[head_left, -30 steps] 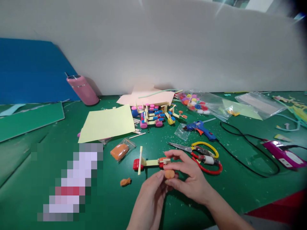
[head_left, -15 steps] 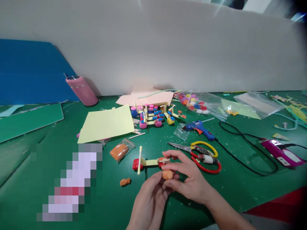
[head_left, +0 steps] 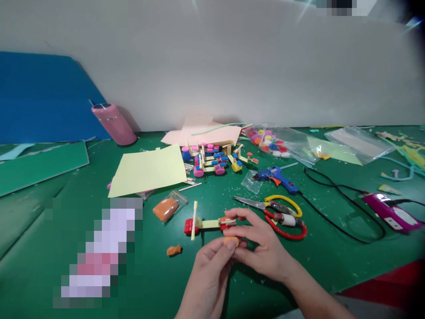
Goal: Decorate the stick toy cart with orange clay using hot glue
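A small orange clay piece [head_left: 231,241] is pinched between my left hand [head_left: 212,270] and my right hand [head_left: 262,248], with my left thumb pressing on it. Just beyond my fingers lies a small craft stick model [head_left: 210,224] with red ends and an upright-looking pale stick across its left end; my right fingertips overlap its right end. A loose orange clay lump [head_left: 174,250] rests left of my hands. Behind it is an orange clay block [head_left: 165,209] in clear wrapping.
Scissors [head_left: 282,212] and a blue glue gun [head_left: 277,177] lie to the right, its black cable running to a purple device [head_left: 392,212]. Small coloured models [head_left: 209,163], a yellow sheet [head_left: 149,170] and a pink tumbler [head_left: 116,125] stand or lie further back.
My left thumb has moved up onto the orange clay piece and now covers part of it. My right hand is almost unchanged.
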### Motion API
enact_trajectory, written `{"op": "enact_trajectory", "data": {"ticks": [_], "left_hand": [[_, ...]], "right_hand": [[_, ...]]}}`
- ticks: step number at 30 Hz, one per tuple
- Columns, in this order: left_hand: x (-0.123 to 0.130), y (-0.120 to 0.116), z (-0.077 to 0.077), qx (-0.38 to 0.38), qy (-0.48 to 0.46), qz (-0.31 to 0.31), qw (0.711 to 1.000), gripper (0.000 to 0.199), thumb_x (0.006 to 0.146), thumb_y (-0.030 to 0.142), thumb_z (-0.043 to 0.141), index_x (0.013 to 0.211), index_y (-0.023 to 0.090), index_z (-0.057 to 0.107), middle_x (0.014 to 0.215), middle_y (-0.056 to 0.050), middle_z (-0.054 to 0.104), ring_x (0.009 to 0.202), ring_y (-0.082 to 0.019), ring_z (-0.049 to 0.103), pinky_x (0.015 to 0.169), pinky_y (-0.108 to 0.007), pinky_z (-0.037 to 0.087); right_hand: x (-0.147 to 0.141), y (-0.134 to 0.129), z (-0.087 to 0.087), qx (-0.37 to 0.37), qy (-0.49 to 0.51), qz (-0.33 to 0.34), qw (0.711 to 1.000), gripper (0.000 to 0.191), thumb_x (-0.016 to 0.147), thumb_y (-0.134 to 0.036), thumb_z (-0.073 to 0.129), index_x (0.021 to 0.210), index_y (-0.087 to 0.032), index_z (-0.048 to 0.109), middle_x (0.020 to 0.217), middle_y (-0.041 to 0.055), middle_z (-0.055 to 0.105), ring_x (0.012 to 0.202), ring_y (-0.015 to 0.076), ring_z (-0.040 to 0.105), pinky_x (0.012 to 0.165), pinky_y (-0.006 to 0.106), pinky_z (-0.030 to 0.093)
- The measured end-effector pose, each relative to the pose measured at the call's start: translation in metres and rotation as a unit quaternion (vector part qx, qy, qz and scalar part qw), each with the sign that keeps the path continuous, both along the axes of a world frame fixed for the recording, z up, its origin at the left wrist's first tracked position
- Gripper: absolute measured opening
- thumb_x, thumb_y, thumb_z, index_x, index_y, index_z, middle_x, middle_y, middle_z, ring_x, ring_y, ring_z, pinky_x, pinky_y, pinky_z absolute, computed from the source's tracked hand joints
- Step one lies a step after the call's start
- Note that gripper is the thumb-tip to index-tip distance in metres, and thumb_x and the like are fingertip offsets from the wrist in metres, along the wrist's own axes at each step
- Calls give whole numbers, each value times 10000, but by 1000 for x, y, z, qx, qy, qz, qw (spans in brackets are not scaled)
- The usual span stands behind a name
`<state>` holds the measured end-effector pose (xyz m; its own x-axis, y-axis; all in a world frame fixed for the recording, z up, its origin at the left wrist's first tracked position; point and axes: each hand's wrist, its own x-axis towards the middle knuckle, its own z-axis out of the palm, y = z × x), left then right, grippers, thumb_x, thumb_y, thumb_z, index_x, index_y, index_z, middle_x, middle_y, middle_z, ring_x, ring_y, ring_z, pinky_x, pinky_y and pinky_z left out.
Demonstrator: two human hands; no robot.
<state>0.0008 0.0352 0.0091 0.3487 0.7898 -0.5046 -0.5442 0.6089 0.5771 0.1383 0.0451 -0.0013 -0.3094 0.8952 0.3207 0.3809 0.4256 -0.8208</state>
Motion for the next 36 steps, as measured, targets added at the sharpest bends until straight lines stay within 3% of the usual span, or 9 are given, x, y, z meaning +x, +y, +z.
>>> {"op": "enact_trajectory", "data": {"ticks": [8,14,20,27,32,36], "left_hand": [[-6,-3,0,-2,-30,16,999,164,711,265,635,736,131,726,694,-70,687,703,-151,591,723,-249,456],[-5,-1,-1,-16,-14,25,999,84,674,209,684,693,127,688,681,-30,646,675,-104,557,682,-199,447],[-8,-2,-3,-32,15,43,998,84,687,205,671,687,122,665,683,-22,626,667,-99,537,631,-187,433],[-5,1,-3,-26,15,27,999,109,651,217,703,684,115,684,690,-33,639,656,-98,528,659,-202,433],[-7,0,-6,-6,13,18,1000,208,684,300,661,781,122,708,746,-65,648,720,-152,547,671,-251,446],[-4,-3,-8,2,19,23,1000,164,662,253,689,765,126,695,726,-37,627,683,-119,523,672,-232,434]], "right_hand": [[0,2,2,3,23,9,1000,244,738,-203,651,982,-195,642,1168,90,507,1103,196,494,937,306,409],[0,2,1,-9,7,18,1000,227,750,-207,636,976,-201,645,1176,80,507,1108,190,489,951,302,398],[1,1,-1,-45,-21,28,998,562,680,-245,711,1205,-217,511,1276,81,448,1170,197,443,995,305,365],[3,-2,-4,-48,22,8,999,273,750,-219,647,1022,-227,622,1194,63,492,1122,174,483,972,278,381],[2,-3,-10,-48,78,-23,996,278,736,-180,660,1001,-253,616,1166,48,500,1100,175,496,941,285,407],[-1,-3,-14,-48,117,-30,992,277,725,-162,666,979,-261,617,1144,47,507,1080,183,508,924,312,424]]}}
